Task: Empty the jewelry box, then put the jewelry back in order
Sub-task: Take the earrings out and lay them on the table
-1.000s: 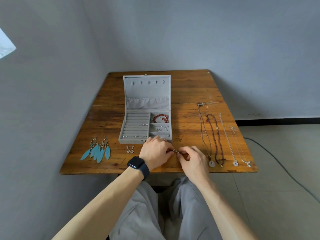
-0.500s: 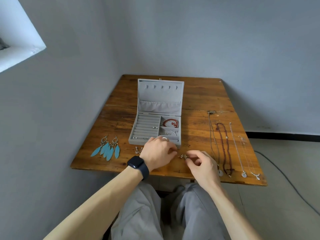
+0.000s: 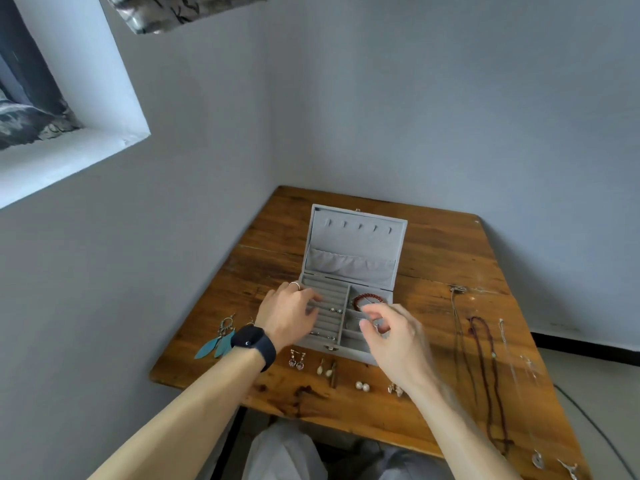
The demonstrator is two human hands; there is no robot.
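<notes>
The grey jewelry box (image 3: 353, 268) lies open on the wooden table (image 3: 436, 258), lid back. Its top right compartment holds a red bead bracelet (image 3: 369, 298), and small studs (image 3: 336, 310) sit in the ring rolls. My left hand (image 3: 291, 315), with a dark watch on the wrist, rests its fingers on the ring rolls at the box's left. My right hand (image 3: 391, 336) hovers blurred over the right compartments, fingers loosely curled, nothing seen in them. In front of the box lie crystal drop earrings (image 3: 297, 360), pearl drops (image 3: 325, 369), pearl studs (image 3: 362, 386) and a small gold pair (image 3: 394, 389).
Teal feather earrings (image 3: 216, 342) lie near the table's left edge. Several necklaces (image 3: 485, 375) are stretched out on the right side, pendants toward the front edge. Walls close the table in at left and back. A cable (image 3: 595, 427) runs over the floor at right.
Both hands left the small gold earrings on the table in front of the box and moved up over the box. The view tilted upward and swung left.
</notes>
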